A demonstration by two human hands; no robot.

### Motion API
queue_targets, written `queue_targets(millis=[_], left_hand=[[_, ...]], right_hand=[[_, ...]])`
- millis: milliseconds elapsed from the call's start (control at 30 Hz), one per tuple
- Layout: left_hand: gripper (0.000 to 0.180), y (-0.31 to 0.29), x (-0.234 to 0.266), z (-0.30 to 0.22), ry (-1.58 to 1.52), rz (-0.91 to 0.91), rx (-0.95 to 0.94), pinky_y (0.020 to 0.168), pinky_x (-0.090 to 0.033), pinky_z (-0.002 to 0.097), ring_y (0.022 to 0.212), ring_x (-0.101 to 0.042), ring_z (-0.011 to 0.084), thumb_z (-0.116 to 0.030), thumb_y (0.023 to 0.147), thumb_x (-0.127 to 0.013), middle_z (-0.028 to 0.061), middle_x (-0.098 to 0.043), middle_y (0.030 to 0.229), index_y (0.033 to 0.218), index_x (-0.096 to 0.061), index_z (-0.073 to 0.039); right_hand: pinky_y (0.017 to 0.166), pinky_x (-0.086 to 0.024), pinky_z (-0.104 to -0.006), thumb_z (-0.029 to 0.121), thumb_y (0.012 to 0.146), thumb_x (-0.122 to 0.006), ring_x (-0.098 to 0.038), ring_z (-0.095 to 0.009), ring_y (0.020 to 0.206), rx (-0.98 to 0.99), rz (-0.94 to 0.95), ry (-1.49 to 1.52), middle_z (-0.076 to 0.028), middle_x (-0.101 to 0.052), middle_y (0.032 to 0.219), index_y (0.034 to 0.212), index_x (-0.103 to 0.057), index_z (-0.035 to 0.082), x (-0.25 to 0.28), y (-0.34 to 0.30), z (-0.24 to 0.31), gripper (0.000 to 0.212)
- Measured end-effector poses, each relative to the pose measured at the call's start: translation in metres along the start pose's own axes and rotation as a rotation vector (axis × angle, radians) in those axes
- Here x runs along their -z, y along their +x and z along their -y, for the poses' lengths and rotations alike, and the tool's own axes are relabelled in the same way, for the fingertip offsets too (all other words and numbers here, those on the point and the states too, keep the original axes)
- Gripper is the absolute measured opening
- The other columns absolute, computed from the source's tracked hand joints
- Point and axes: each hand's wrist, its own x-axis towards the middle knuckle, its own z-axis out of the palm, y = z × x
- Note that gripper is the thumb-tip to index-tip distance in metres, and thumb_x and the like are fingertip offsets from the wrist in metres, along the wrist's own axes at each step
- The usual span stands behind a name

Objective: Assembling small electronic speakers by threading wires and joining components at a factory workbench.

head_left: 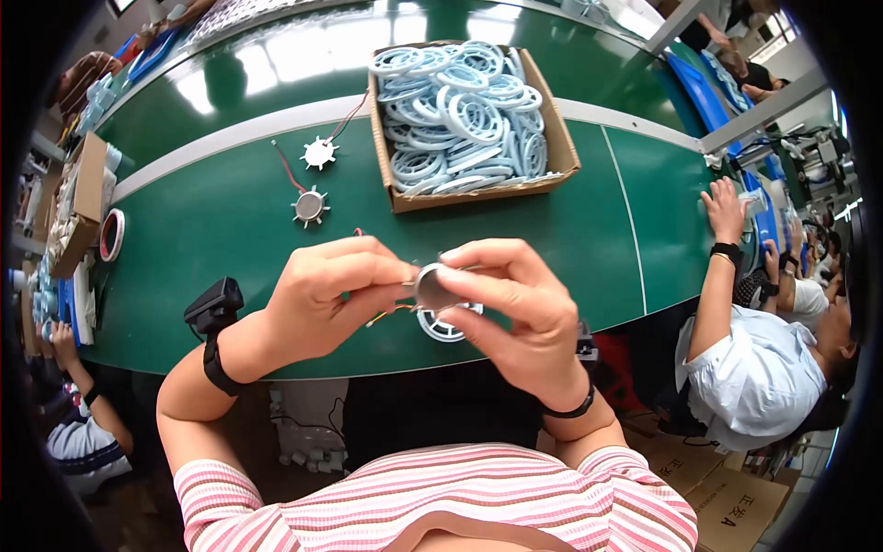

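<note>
In front of my chest I hold a flat round metal part, which looks like a small motor (pixel 432 289). My right hand (pixel 520 308) grips its rim between thumb and fingers. Closed in a pinch, my left hand (pixel 336 290) meets its left edge; the fingertips hide exactly what they pinch there. Thin yellow and red wires (pixel 382 317) show just below the left fingers. Under the hands a light blue plastic ring (pixel 443 324) lies on the green table (pixel 570 239), partly covered by my right hand.
Two similar metal parts with radial tabs and red wires, a silver one (pixel 311 207) and a white-faced one (pixel 319 153), lie beyond my left hand. A cardboard box (pixel 478 197) full of light blue rings stands behind. A tape roll (pixel 111 235) is left; a co-worker's hand (pixel 725 210) rests right.
</note>
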Motion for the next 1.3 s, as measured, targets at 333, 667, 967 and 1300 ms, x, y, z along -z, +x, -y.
queue_targets(millis=[333, 667, 967, 1300], left_hand=[[0.012, -0.02, -0.017, -0.003, 0.151, -0.001, 0.063, 0.066, -0.055, 0.031, 0.08, -0.068, 0.0222, 0.007, 0.087, -0.07, 0.0134, -0.066, 0.101, 0.098, -0.067, 0.002], [0.011, -0.015, -0.017, 0.012, -0.045, 0.074, 0.122, 0.071, -0.055, 0.032, 0.085, -0.068, 0.0262, 0.008, 0.086, -0.065, 0.0169, -0.067, 0.118, 0.091, -0.059, 0.0], [0.013, -0.019, -0.037, 0.021, 0.02, -0.013, -0.021, 0.073, -0.055, 0.0347, 0.088, -0.069, 0.0297, 0.009, 0.084, -0.063, 0.0208, -0.066, 0.124, 0.087, -0.055, -0.001], [0.014, -0.023, -0.042, 0.018, -0.016, -0.014, -0.002, 0.072, -0.055, 0.0345, 0.088, -0.07, 0.0295, 0.01, 0.084, -0.062, 0.0223, -0.065, 0.124, 0.088, -0.054, -0.001]], right_hand=[[0.077, -0.059, -0.03, -0.008, 0.075, -0.08, -0.069, -0.023, 0.092, 0.008, 0.11, -0.306, -0.015, -0.067, 0.109, 0.11, -0.074, 0.001, 0.013, -0.011, 0.0, 0.037], [0.075, -0.059, -0.031, -0.009, 0.073, -0.08, -0.07, -0.024, 0.09, -0.026, 0.067, -0.453, -0.015, -0.066, 0.109, 0.108, -0.074, 0.0, 0.003, -0.014, 0.01, 0.036], [0.073, -0.057, -0.0305, -0.008, 0.073, -0.08, -0.069, -0.024, 0.089, -0.102, 0.081, -0.522, -0.014, -0.068, 0.107, 0.103, -0.075, 0.0, 0.001, -0.013, 0.022, 0.032], [0.099, -0.045, -0.039, 0.008, 0.072, -0.085, -0.064, -0.03, 0.104, -0.104, 0.16, -0.769, -0.008, -0.071, 0.107, 0.1, -0.078, 0.008, 0.005, -0.017, 0.028, 0.029]])
